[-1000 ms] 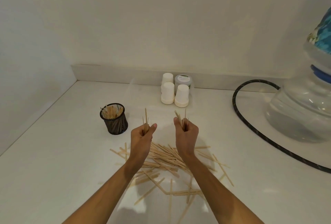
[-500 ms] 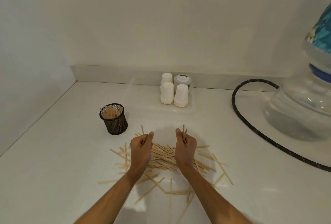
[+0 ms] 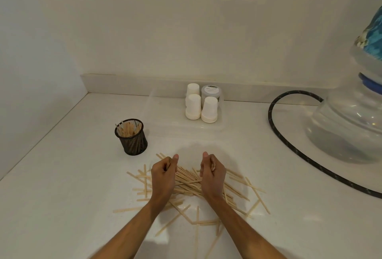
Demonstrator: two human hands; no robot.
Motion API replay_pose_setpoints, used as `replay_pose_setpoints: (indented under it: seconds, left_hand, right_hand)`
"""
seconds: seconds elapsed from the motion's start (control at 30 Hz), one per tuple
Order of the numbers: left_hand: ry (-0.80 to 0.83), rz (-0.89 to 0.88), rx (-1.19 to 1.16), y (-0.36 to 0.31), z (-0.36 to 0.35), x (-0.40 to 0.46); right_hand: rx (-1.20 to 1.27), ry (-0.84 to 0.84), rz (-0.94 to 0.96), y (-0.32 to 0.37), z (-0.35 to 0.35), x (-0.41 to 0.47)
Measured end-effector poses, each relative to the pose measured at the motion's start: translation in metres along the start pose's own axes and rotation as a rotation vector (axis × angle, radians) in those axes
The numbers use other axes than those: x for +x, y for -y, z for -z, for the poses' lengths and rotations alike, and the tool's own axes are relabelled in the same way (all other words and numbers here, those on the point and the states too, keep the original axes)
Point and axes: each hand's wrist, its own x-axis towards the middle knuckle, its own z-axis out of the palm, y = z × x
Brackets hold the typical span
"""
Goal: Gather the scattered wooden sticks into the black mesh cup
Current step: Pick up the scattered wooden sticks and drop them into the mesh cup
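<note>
Wooden sticks [image 3: 190,184] lay in a loose, criss-crossed heap on the white counter [image 3: 62,196], near the front edge and between the person's forearms, with a few strays flung toward the near side. Both hands sat down on the heap. The left hand [image 3: 163,176] was curled nearly closed, thumb up, with what looked like a few stick ends pinched inside its fist; the right hand [image 3: 213,176] was curled the same way around a small bunch. Held upright like that, the fists probably served to square the stick ends against the surface so each bunch would drop in cleanly. How many sticks each held could not be told.

Just beyond the heap, to its left, the black mesh cup [image 3: 131,137] stood upright with a good number of sticks already leaning in it, set within easy reach. Much of the pile remained, so the job seemed perhaps halfway. Further back stood upturned paper cups [image 3: 201,107]; a dark hose [image 3: 275,126] curved toward a clear water jug [image 3: 351,130] on the right.
</note>
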Motion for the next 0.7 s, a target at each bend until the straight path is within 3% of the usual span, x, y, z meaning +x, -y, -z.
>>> replay_pose_setpoints:
  seconds: [0.47, 0.7]
  left_hand:
    - [0.000, 0.029, 0.019, -0.003, 0.004, 0.005]
    - [-0.013, -0.049, -0.078, -0.035, 0.030, 0.040]
  right_hand:
    - [-0.193, 0.179, -0.071, -0.008, -0.004, 0.004]
    - [-0.001, 0.191, -0.057, 0.023, -0.036, 0.026]
